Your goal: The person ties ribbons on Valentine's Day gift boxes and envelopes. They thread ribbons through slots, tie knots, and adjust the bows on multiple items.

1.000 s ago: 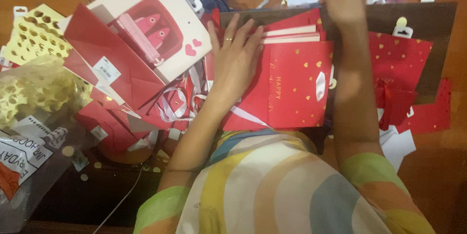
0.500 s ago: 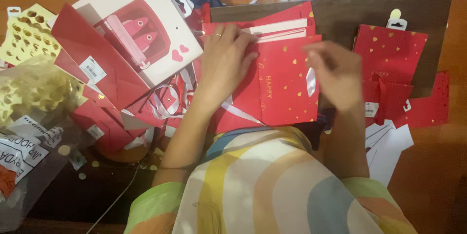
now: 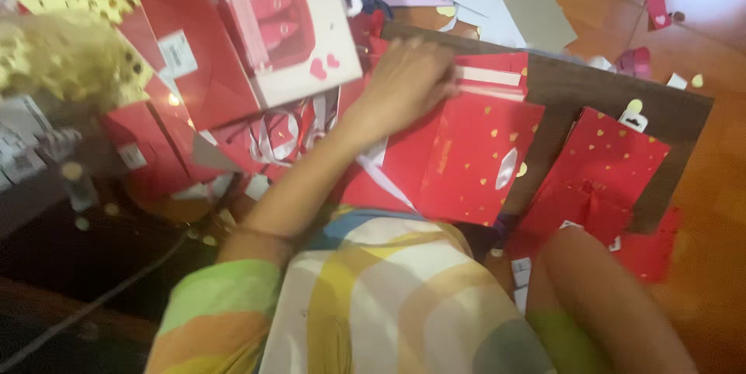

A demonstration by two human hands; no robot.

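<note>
One left hand (image 3: 408, 78) presses red bag (image 3: 474, 156).

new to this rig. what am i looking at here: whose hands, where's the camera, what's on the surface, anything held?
No machine: a person at work with bare hands. The one camera sits on their head and looks down, so the striped top at the bottom is theirs. The left hand lies flat on a red gift bag with gold hearts, pressing rather than gripping. The right hand is out of view; only that arm shows at lower right. The bag lies on a dark board. Around it: another red bag, a white box with a red picture, grey card, and paper scraps.
</note>
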